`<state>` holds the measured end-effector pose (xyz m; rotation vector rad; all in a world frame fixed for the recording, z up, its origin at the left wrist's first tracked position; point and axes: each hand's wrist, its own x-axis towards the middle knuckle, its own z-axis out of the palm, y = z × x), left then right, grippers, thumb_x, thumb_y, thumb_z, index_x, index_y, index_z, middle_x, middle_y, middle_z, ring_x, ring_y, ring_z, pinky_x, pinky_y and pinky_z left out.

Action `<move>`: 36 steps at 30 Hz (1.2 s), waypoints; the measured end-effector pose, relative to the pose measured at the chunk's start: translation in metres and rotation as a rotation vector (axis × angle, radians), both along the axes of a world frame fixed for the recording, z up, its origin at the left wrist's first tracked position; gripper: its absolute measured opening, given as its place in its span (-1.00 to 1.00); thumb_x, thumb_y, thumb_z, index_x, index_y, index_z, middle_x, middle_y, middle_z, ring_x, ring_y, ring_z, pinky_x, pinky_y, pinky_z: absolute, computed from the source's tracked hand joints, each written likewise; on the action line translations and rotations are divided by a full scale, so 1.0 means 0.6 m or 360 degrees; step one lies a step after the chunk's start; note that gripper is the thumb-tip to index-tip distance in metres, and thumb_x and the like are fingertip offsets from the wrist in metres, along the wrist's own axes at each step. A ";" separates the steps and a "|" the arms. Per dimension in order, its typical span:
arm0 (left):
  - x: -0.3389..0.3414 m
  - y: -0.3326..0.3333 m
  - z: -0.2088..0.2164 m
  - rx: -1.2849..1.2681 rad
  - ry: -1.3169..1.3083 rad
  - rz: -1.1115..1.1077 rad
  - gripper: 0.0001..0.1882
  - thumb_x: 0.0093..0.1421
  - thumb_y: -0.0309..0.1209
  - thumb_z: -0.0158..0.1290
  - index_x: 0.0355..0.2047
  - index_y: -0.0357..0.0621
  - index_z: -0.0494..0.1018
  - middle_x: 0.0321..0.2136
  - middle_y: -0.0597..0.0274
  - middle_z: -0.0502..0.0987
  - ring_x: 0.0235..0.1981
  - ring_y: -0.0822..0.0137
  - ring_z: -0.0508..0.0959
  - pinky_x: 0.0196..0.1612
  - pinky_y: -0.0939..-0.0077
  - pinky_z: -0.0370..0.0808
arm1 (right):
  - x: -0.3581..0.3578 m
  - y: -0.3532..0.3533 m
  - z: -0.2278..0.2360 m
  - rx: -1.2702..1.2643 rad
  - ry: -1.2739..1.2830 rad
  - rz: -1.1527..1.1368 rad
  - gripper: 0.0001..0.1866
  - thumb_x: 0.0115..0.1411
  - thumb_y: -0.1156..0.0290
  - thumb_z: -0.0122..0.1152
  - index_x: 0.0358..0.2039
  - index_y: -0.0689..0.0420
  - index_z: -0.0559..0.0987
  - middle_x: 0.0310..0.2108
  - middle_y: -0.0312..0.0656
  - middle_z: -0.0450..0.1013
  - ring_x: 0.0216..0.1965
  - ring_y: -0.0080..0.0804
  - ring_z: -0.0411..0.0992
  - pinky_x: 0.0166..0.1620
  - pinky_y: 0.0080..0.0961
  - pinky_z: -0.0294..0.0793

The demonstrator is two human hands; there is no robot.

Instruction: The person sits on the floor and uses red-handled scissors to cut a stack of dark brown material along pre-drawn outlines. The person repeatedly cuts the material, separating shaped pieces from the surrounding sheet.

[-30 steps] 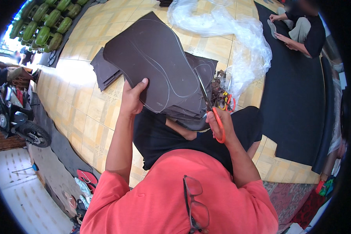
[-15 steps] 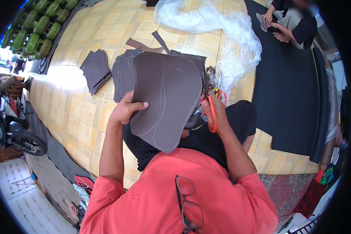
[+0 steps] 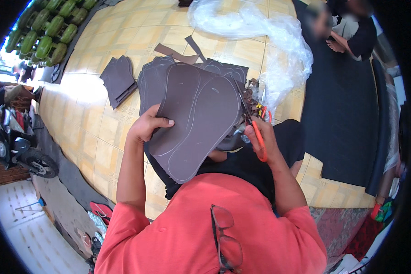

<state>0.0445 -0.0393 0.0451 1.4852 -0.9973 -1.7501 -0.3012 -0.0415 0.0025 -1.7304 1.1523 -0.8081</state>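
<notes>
A dark brown sheet (image 3: 194,121) with light sole-shaped outlines drawn on it hangs tilted above my lap. My left hand (image 3: 147,125) is closed on its left edge, thumb on top and fingers hidden beneath. Orange-handled scissors (image 3: 260,142) are in my right hand (image 3: 270,139), their dark blades pointing up and away along the sheet's upper right edge. Whether the blades touch the sheet I cannot tell. Beyond it lies a pile of similar outlined sheets (image 3: 150,84), with a smaller stack of cut brown pieces (image 3: 117,81) to its left.
Brown scraps (image 3: 251,89) lie right of the sheet, near crumpled clear plastic (image 3: 285,68). Two brown strips (image 3: 176,54) rest beyond the pile. A black mat (image 3: 338,118) covers the right floor, where another person (image 3: 351,39) sits. A motorcycle (image 3: 25,148) and green cylinders (image 3: 43,43) stand left.
The sheet has turned clockwise, its lower tip swinging left. My right hand with the scissors has moved right and slightly nearer to me. The view has shifted a little.
</notes>
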 end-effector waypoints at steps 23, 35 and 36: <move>0.036 -0.003 -0.067 0.0222 -0.0085 -0.0031 -0.37 -0.04 -0.48 0.24 0.08 -0.37 0.37 -0.10 0.11 0.54 -0.08 0.28 0.52 0.05 0.45 0.42 | -0.035 0.030 -0.122 0.0730 -0.0181 -0.0233 -0.49 0.34 -0.02 0.00 -0.49 0.21 0.45 -0.75 -0.31 0.26 -0.79 -0.57 0.26 -0.70 -0.56 0.28; 0.226 -0.132 -0.169 -0.0534 -0.2332 0.0012 -0.33 0.14 -0.17 0.21 0.15 -0.32 0.29 -0.10 -0.11 0.56 -0.13 0.07 0.59 -0.03 0.31 0.52 | -0.020 0.019 -0.166 0.0978 -0.0213 -0.0453 -0.48 0.31 -0.08 0.04 -0.48 0.19 0.44 -0.75 -0.36 0.23 -0.80 -0.62 0.23 -0.75 -0.61 0.26; 0.192 -0.144 -0.169 -0.0554 -0.2220 0.0000 -0.37 0.13 -0.16 0.21 0.11 -0.29 0.35 -0.19 -0.19 0.57 -0.15 -0.01 0.59 -0.09 0.23 0.52 | -0.021 0.018 -0.164 0.0962 -0.0193 -0.0469 -0.48 0.30 -0.08 0.05 -0.48 0.19 0.44 -0.74 -0.36 0.23 -0.80 -0.62 0.23 -0.74 -0.61 0.26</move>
